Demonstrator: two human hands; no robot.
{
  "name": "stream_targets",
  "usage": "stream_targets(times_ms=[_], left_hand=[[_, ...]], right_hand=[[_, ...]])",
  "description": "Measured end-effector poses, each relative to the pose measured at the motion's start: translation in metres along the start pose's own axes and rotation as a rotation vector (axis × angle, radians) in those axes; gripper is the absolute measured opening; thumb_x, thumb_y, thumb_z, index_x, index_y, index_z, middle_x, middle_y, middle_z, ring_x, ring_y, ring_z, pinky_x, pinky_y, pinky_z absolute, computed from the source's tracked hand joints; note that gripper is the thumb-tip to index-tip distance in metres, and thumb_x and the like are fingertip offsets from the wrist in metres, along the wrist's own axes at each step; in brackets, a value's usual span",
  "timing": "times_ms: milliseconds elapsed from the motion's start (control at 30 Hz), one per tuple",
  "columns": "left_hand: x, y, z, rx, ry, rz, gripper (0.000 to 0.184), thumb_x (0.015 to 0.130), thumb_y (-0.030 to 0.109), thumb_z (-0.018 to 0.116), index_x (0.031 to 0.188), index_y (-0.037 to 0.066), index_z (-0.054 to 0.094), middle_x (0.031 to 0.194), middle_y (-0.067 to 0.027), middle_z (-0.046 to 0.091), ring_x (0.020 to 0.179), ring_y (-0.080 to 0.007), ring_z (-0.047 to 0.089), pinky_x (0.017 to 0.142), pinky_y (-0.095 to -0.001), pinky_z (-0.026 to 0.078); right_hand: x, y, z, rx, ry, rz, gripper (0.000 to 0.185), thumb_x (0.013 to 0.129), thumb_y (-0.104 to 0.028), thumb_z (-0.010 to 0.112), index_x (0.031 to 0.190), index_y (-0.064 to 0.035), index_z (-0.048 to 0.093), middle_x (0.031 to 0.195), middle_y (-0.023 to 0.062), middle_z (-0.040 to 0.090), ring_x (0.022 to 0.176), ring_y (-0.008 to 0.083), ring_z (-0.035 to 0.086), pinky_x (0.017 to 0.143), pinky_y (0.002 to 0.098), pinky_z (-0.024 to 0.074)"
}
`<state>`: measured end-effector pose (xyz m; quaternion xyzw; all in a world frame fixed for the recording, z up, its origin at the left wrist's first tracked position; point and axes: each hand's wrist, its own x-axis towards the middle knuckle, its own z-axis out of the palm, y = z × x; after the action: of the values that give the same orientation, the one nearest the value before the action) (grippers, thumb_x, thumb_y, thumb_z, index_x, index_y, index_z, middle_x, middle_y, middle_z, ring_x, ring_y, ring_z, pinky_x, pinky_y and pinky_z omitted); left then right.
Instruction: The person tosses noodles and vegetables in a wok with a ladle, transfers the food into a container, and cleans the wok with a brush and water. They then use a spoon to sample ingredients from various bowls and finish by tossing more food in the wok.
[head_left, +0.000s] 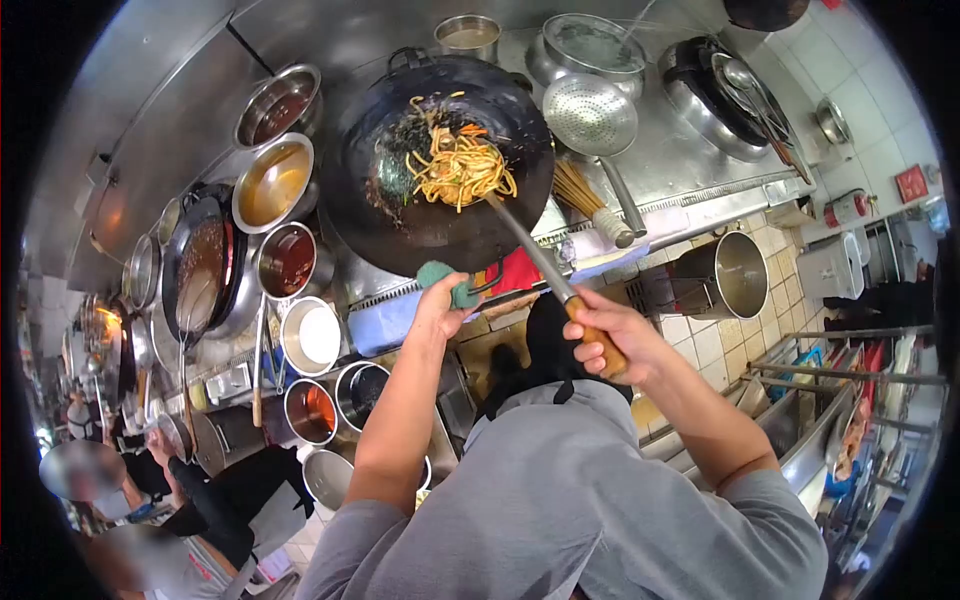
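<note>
A large black wok [370, 230] sits on the steel stove, with thick noodles [462, 172] and a few orange strips in it. My left hand [441, 303] is closed on a green cloth [446, 283] around the wok's near handle. In my right hand [612, 338] is the wooden grip of a long metal utensil [530, 245]; its far end meets the noodles, which hide its tip.
Bowls of sauce [272, 184] and a pot of dark red sauce [287, 262] stand left of the wok. A perforated strainer [590, 115] lies by a steel pot [592, 45] at the right. Other people work at lower left; a bin [740, 276] stands right.
</note>
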<state>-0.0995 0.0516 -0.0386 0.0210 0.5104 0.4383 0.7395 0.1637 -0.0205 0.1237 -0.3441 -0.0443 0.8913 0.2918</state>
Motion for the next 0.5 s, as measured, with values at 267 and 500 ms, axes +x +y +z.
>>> stream_targets(times_ms=[267, 500], left_hand=[[0.006, 0.006, 0.004, -0.137, -0.054, 0.020, 0.007, 0.077, 0.009, 0.057, 0.082, 0.006, 0.053, 0.079, -0.0103, 0.059, 0.072, -0.0214, 0.058, 0.061, -0.0338, 0.051], [-0.043, 0.005, 0.030, -0.161, -0.080, 0.072, 0.007, 0.076, 0.010, 0.058, 0.074, 0.010, 0.052, 0.067, -0.0049, 0.054, 0.057, -0.0172, 0.054, 0.051, -0.0278, 0.048]], right_hand=[[0.008, 0.030, -0.025, -0.182, 0.072, -0.040, 0.042, 0.092, -0.014, 0.050, 0.130, -0.0220, 0.035, 0.074, 0.0006, 0.045, 0.050, 0.0064, 0.039, 0.040, 0.0225, 0.0351], [-0.023, 0.035, -0.025, -0.088, 0.019, -0.129, 0.044, 0.092, -0.012, 0.051, 0.132, -0.0151, 0.033, 0.070, -0.0021, 0.041, 0.050, 0.0038, 0.036, 0.039, 0.0190, 0.0296]])
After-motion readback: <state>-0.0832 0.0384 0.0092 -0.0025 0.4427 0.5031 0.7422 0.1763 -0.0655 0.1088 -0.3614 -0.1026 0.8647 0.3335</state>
